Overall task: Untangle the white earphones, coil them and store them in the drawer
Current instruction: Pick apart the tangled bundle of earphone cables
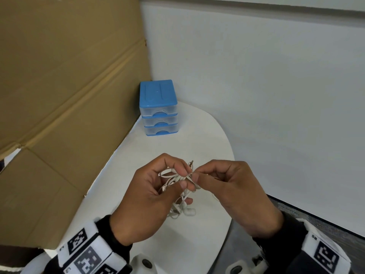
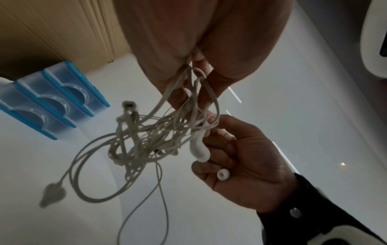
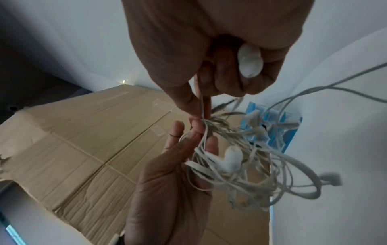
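Though head view hides it, right hand [image 3: 230,49] palms earbud [image 3: 250,62].

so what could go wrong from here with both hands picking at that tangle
1. The white earphones are a dense knot; if the right hand tugs its pinched strand while the left hand grips the bundle, the knot may tighten.
2. Loose loops and an earbud dangle near the table and could catch.
3. All three drawers of the drawer unit look closed, so storing needs a free hand.
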Tool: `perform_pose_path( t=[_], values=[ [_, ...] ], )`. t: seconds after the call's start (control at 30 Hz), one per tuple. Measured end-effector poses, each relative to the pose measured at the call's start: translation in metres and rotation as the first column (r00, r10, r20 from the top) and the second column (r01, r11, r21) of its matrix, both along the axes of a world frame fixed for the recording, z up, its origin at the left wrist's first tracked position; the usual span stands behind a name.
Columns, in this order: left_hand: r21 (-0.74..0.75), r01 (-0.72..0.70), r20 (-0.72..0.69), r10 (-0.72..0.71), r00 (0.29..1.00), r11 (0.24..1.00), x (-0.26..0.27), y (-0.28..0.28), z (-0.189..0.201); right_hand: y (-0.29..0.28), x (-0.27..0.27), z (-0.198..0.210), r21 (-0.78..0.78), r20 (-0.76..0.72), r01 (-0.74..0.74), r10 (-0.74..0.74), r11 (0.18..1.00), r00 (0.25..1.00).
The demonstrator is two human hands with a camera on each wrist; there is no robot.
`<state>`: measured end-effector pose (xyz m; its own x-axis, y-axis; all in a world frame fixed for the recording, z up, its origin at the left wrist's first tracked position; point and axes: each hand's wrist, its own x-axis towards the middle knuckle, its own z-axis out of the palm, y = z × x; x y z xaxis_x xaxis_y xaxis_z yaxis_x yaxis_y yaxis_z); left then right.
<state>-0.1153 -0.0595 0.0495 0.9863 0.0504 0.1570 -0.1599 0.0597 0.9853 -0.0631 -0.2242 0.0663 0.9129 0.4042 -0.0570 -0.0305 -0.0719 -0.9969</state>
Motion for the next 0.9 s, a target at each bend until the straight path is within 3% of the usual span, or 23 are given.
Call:
perform_pose_path(
  t=[0.17, 0.33, 0.47, 0.67, 0.77, 0.9],
  values=[
    [0.203, -0.020, -0.119, 0.045, 0.992, 0.979, -0.001, 0.000, -0.008, -0.001, 0.005, -0.008, -0.053, 0.052, 0.044, -0.041, 0.998, 0.998],
    [0.372, -0.103, -0.105, 0.152, 0.983, 0.922, 0.003, 0.005, -0.013, 0.001, 0.010, -0.018, 0.066, -0.151, 0.030, -0.019, 0.997, 0.988],
    [0.396, -0.075, -0.110, 0.129, 0.986, 0.915, 0.003, 0.006, -0.009, 0.005, 0.009, -0.025, 0.173, -0.245, -0.025, 0.068, 0.985, 0.967],
    [0.268, -0.004, -0.145, 0.044, 0.988, 0.963, 0.002, 0.004, -0.007, -0.001, 0.008, -0.021, -0.156, 0.013, -0.223, 0.227, 0.962, 0.974],
    [0.208, 0.033, -0.208, 0.011, 0.978, 0.978, 0.004, 0.008, -0.007, -0.002, 0.008, -0.021, -0.161, 0.058, -0.154, 0.165, 0.975, 0.985],
    [0.262, 0.096, -0.277, -0.020, 0.961, 0.960, 0.004, 0.008, -0.007, 0.002, 0.005, -0.022, -0.155, 0.079, -0.042, 0.055, 0.987, 0.995]
  ],
)
